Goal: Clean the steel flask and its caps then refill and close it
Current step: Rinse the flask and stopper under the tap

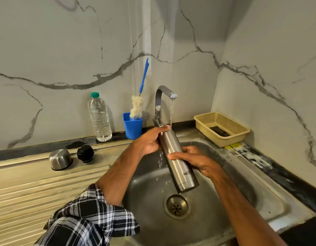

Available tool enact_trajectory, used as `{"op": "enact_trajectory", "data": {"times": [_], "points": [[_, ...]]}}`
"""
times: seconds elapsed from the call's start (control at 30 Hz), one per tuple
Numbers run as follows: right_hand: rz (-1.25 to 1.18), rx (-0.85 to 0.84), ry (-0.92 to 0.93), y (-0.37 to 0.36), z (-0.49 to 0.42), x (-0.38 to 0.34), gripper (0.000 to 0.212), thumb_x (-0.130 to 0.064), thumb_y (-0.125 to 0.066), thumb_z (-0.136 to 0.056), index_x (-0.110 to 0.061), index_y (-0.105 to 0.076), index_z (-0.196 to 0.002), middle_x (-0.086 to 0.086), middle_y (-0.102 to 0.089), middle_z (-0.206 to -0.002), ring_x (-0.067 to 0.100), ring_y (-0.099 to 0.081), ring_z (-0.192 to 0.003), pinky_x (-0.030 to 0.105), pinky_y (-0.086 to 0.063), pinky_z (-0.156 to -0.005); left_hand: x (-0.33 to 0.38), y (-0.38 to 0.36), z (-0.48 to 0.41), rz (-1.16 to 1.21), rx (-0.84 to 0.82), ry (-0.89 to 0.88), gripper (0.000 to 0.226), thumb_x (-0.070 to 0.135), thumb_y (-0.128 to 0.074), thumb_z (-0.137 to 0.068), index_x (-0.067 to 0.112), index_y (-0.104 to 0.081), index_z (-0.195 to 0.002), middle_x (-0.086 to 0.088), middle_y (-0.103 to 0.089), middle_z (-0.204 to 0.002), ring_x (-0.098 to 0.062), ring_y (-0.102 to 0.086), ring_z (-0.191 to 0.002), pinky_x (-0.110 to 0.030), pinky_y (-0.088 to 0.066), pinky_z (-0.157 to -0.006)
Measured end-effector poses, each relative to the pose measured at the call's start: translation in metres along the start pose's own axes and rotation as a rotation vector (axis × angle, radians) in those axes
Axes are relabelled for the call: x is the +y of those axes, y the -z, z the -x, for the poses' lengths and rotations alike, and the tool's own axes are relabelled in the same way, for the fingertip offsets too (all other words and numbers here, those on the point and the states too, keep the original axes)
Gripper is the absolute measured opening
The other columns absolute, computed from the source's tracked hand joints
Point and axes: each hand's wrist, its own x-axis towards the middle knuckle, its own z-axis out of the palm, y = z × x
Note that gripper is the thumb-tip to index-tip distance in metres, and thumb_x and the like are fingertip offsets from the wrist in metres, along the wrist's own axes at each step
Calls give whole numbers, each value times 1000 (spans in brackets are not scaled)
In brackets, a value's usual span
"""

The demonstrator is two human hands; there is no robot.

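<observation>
White marble-veined walls meet in a corner behind a steel sink [150,201] set into a ribbed tabletop [29,192]. Over the basin the steel flask [172,144] is held tilted, with its mouth up under the tap [164,91] and its base low, just above the drain [177,206]. A thin stream of water [171,112] falls from the spout onto the flask's top end, and drops spill down beneath it into the sink.

The left hand [150,141] grips the flask's upper end, its fingers curled round the neck right by the stream. The right hand [194,160] wraps the middle of the body, fingers closed across the front of the steel. A checked sleeve [90,215] is pushed up on the left arm.

On the tabletop to the left, well apart from the flask, the steel cap [60,159] sits mouth down beside the black inner cap [85,153]. Against the wall stand a plastic water bottle [100,119] and a blue cup [133,127] holding a bottle brush [136,107]. A beige basket [222,141] sits at the right corner.
</observation>
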Motion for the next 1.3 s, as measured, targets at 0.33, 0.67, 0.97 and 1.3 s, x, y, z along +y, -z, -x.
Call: {"op": "enact_trajectory", "data": {"times": [0.33, 0.67, 0.97, 1.3], "points": [[802, 416, 138, -5, -21, 17, 87, -43, -90, -61, -26, -52, -138, 2, -65, -124, 18, -63, -103, 36, -54, -90, -21, -16, -5, -259, 259, -166, 24, 21, -72, -94, 11, -55, -109, -10, -64, -107, -23, -66, -98, -42, -61, -80], [1042, 586, 237, 5, -23, 14, 92, -22, -87, -67, -33, -42, -146, 1, -60, -134, 25, -54, -124, 45, -41, -110, -31, 1, 2, -242, 281, -110, 21, 26, -65, -99, 10, -61, -111, -14, -68, -103, -25, -70, -95, -35, -64, -73], [821, 497, 238, -2, -21, 15, 88, -23, -90, -61, -31, -51, -139, 1, -65, -124, 21, -60, -108, 38, -51, -95, -27, 10, 0, -449, 271, -259, 19, 35, -68, -95, 16, -69, -96, -11, -71, -107, -24, -68, -105, -41, -58, -95], [266, 266, 29, 1, -25, 19, 82, -25, -94, -55, -15, -56, -127, 4, -67, -105, 19, -69, -88, 41, -60, -83, -23, 6, -6, -441, 201, -401, 14, 6, -63, -98, 18, -70, -97, -7, -74, -102, -20, -73, -94, -33, -62, -84]]}}
